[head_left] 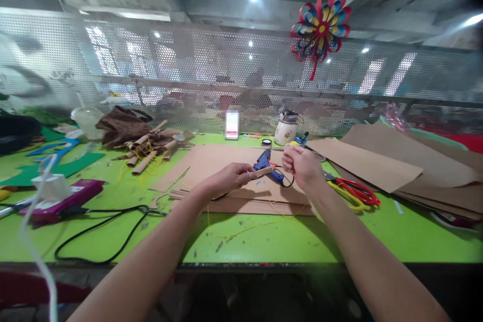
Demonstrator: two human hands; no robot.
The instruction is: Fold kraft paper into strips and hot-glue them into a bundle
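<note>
My left hand is closed in a pinch on a thin rolled brown paper stick, held level over the cardboard sheets. My right hand is closed in a fist just right of it, gripping something small and yellowish that I cannot make out. A blue glue gun lies on the cardboard between and behind the two hands, its black cord looping beside it.
Red and yellow scissors lie right of my right hand. Large brown paper sheets fill the right side. Rolled paper sticks and brown scraps lie at back left. A black cable and a pink packet lie left. A white jar stands behind.
</note>
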